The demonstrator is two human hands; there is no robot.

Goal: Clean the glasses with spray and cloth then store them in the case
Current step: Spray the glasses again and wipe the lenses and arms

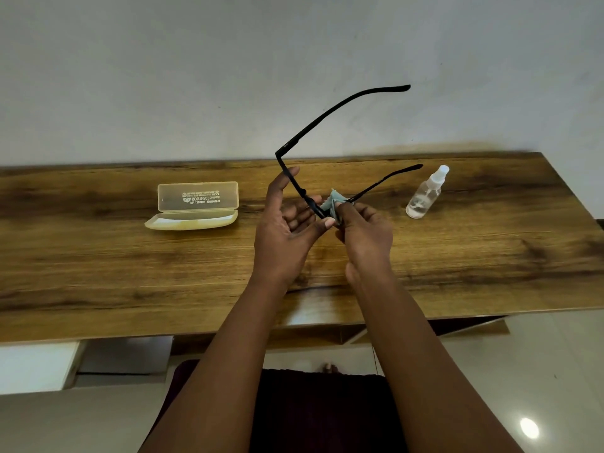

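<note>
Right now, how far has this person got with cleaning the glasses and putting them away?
Midway, it seems. The spray bottle stands set aside on the table, so spraying may be done, though I can't confirm it. In hand: the left hand holds the glasses while the right hand pinches the cloth on a lens. Left: storing them in the open, empty case.

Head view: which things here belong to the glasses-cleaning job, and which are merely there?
In use: glasses in left hand; cloth pinched by right hand; spray bottle; open case.
Merely there: wooden table; wall.
</note>
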